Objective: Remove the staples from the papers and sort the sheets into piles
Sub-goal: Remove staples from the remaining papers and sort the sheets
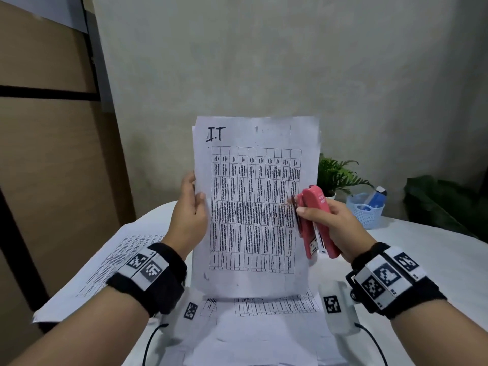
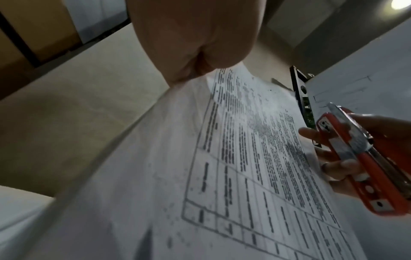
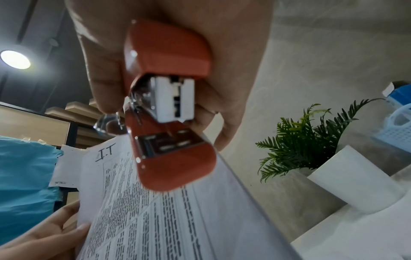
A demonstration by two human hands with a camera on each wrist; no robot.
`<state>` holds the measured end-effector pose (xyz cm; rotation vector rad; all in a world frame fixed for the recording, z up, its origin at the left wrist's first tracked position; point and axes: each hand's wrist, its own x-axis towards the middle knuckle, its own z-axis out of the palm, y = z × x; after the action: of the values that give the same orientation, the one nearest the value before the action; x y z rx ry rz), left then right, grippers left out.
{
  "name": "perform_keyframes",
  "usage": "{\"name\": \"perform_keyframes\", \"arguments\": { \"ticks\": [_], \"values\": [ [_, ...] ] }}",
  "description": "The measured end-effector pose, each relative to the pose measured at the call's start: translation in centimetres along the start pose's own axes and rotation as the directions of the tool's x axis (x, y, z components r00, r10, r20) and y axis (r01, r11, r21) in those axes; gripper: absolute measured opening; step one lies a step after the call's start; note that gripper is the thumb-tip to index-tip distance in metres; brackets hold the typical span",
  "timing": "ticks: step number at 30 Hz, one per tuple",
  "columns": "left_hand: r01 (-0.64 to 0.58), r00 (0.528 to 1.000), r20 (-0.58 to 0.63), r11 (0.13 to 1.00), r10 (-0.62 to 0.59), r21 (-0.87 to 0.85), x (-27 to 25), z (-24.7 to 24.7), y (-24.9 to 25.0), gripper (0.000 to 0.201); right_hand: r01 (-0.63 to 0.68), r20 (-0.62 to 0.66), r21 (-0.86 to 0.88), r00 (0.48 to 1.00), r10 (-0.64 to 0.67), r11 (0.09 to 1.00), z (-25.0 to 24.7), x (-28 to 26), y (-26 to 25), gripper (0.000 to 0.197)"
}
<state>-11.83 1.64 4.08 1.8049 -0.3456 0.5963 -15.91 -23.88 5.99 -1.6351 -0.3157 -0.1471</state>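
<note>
At the far left, a brown panel (image 1: 39, 154) stands beside the white table (image 1: 435, 260). On the table's left side lies a pile (image 1: 105, 265) of printed sheets, partly hidden by your left forearm.

Your left hand (image 1: 190, 215) is raised in front of you and grips the left edge of a sheet (image 1: 253, 207), thumb (image 1: 202, 200) on the printed face and the other fingers behind it. The sheet stands nearly upright, above the table and apart from it. It carries a printed grid of small text, with "I.T" handwritten at its top left corner. The edge of another sheet shows just behind its top left edge. Whether a staple joins them, you cannot tell from these pictures.

Below the raised sheet, more papers (image 1: 264, 313) lie flat on the table straight in front of you.

Just right of the sheet, your right hand (image 1: 330, 223) is curled around a red stapler (image 1: 317, 223), its nose pointing up. The stapler's left side overlaps the sheet's right edge; the wrist view shows its mouth slightly parted.

Further right, near the wall, stand a small green plant (image 1: 338, 175) in a white pot (image 3: 355, 181), then a pale blue basket (image 1: 367, 212) holding a blue and white item
</note>
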Motion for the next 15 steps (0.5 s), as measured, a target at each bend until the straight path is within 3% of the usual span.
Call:
{"name": "perform_keyframes", "arguments": {
  "ticks": [4, 8, 13, 15],
  "values": [
    [0.08, 0.996, 0.048, 0.987, -0.074, -0.14, 0.0, 0.3, 0.0, 0.053, -0.015, 0.016, -0.004, 1.0, 0.015, 1.0, 0.6, 0.1, 0.0, 0.004],
    [0.152, 0.988, 0.023, 0.978, -0.15, -0.141, 0.7, 1.0, 1.0, 0.027, 0.021, -0.068, -0.048, 0.997, -0.024, 0.999, 1.5, 0.5, -0.2, 0.003],
    [-0.041, 0.99, -0.141, 0.99, 0.022, -0.134, 2.0, 1.1, 4.0, 0.009, 0.166, -0.222, -0.109, 0.957, -0.187, 0.98, 1.6, 1.3, -2.0, 0.032],
    [-0.08, 0.983, -0.174, 0.983, 0.051, -0.164, 1.9, 1.0, 4.6, 0.012, 0.194, -0.213, -0.123, 0.953, -0.217, 0.973, 1.4, 1.2, -2.6, 0.026]
  ]
}}
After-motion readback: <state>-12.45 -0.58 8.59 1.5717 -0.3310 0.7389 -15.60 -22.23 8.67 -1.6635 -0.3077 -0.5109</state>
